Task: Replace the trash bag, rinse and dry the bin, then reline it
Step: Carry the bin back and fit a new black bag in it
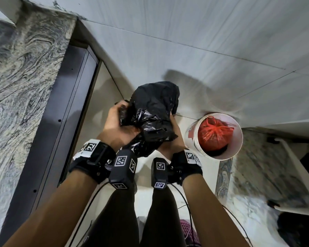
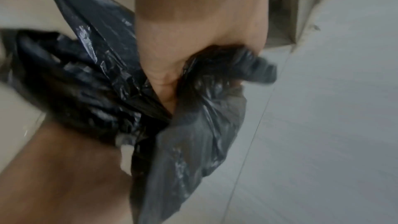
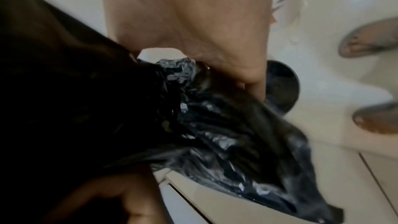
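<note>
Both the left hand [image 1: 117, 126] and right hand [image 1: 175, 139] gripped a crumpled black plastic trash bag [image 1: 152, 111], apparently working it open, while just right of them the white round bin [image 1: 238, 138] held a tied red bag [image 1: 214, 136].

This is a home, most likely a bathroom or wash area. The floor [image 1: 203, 32] is laid with large pale tiles with thin joints. Along the left edge runs a grey-veined stone slab [image 1: 21, 77] above a dark cabinet front [image 1: 61, 113]. A small white bin [image 1: 237, 139] stands on the floor with a tied red bag [image 1: 214, 136] inside. The right wrist view shows glossy white porcelain [image 3: 323, 23] with a dark round drain [image 3: 282, 84].
</note>
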The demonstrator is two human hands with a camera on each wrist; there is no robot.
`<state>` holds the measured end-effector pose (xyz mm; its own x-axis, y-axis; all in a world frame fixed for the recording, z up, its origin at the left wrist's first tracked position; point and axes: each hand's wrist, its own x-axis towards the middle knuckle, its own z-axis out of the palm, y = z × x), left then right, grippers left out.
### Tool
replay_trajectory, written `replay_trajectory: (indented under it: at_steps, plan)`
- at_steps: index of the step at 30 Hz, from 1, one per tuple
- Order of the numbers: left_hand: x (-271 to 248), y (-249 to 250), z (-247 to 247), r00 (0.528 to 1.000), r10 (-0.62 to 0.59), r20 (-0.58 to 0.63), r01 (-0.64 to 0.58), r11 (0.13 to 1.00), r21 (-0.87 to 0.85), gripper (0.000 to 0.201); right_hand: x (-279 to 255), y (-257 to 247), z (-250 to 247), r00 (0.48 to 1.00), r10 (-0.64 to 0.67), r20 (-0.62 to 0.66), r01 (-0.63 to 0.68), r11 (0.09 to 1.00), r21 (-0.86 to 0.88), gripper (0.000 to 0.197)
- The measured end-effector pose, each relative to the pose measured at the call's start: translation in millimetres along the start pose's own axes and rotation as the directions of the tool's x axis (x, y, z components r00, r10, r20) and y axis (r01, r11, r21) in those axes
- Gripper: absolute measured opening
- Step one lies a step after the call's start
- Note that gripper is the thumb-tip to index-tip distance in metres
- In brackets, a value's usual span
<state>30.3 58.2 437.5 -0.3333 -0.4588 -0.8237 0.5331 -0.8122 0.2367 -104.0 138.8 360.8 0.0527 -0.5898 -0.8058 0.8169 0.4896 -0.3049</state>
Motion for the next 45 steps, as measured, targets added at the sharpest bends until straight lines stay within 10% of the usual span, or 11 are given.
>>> replay_trajectory:
  at_steps: [6, 9, 13, 23, 27, 32, 37, 45]
  plan:
    - [21.2, 11.6, -23.1, 0.995, 0.09, -0.051, -0.069, 0.945, 0.321, 0.044, 4.5, -10.4, -24.5, 0.985, -0.166, 0.057, 0.171, 0.978, -0.116, 0.058]
    - [41.3, 10.6, -42.6, 0.947, 0.293, -0.129, -0.102, 0.658, 0.746, 0.074, 12.8, -17.0, -39.9, 0.912, -0.356, -0.203, 0.295, 0.914, -0.277, 0.07]
    - [52.3, 3.6, -51.8, 0.873, 0.485, 0.06, -0.19, 0.222, 0.956, 0.051, 14.0, -25.9, -40.7, 0.81, -0.56, -0.175, 0.294, 0.646, -0.705, 0.062]
    - [73.1, 16.8, -49.8, 0.945, 0.321, -0.066, -0.173, 0.659, 0.732, 0.044, 25.2, -39.7, -58.6, 0.801, -0.588, -0.111, 0.151, 0.379, -0.913, 0.033]
    - [72.3, 21.9, -33.3, 0.952, 0.29, -0.101, -0.164, 0.758, 0.631, 0.038, 27.8, -44.2, -52.0, 0.783, -0.604, -0.151, 0.165, 0.434, -0.885, 0.045]
    - [75.7, 37.9, -43.0, 0.937, 0.336, 0.095, -0.256, 0.476, 0.841, 0.057, 21.3, -58.9, -55.8, 0.779, -0.614, -0.127, 0.207, 0.444, -0.872, 0.046]
    - [88.9, 20.3, -50.9, 0.953, 0.24, 0.186, -0.209, 0.077, 0.975, 0.031, 25.6, -39.3, -52.8, 0.829, -0.542, 0.138, 0.207, 0.068, -0.976, 0.035]
    - [154.4, -47.4, -118.3, 0.817, 0.182, 0.547, -0.546, -0.06, 0.836, 0.021, 75.0, 34.8, -83.5, 0.796, -0.517, 0.316, 0.35, -0.033, -0.936, 0.048]
